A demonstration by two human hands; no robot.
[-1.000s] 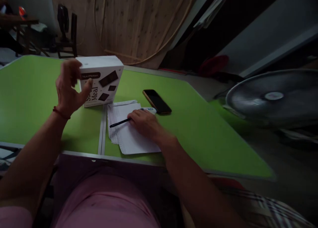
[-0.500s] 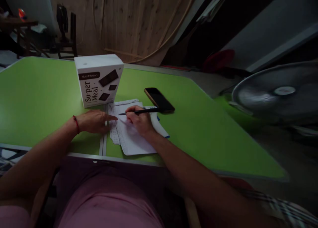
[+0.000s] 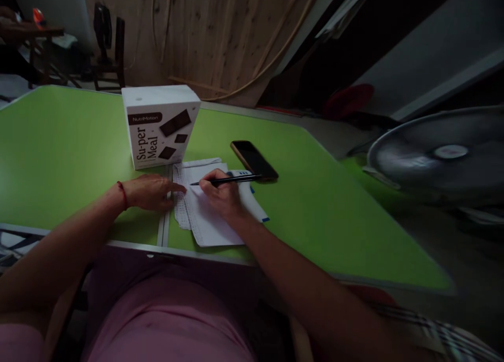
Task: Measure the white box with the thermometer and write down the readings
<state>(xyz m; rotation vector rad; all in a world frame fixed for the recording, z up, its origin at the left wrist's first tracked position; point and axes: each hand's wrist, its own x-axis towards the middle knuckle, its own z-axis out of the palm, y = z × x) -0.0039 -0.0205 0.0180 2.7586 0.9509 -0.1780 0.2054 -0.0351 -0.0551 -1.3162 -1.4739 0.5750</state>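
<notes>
My right hand (image 3: 222, 195) grips a black pen (image 3: 236, 178), its tip over the left part of a white sheet of paper (image 3: 220, 230). Beneath that sheet, further paper covered in small handwriting (image 3: 181, 212) shows along the left side. My left hand (image 3: 150, 192), a red cord bracelet on its wrist, rests on the table with the index finger stretched out onto the written paper; it holds nothing. Behind my left hand stands a white box (image 3: 159, 128) printed "Su-per Meal". A dark phone (image 3: 254, 159) lies beyond the pen's back end.
All this lies on a green table (image 3: 315, 209) with a metal edge and a seam left of the papers. A large round fan (image 3: 437, 154) stands to the right. At the back left are a chair (image 3: 118, 57) and a small wooden table (image 3: 35, 32).
The view has shifted slightly. My right hand and the pen have moved a little over the paper; my left hand keeps its place by the papers.
</notes>
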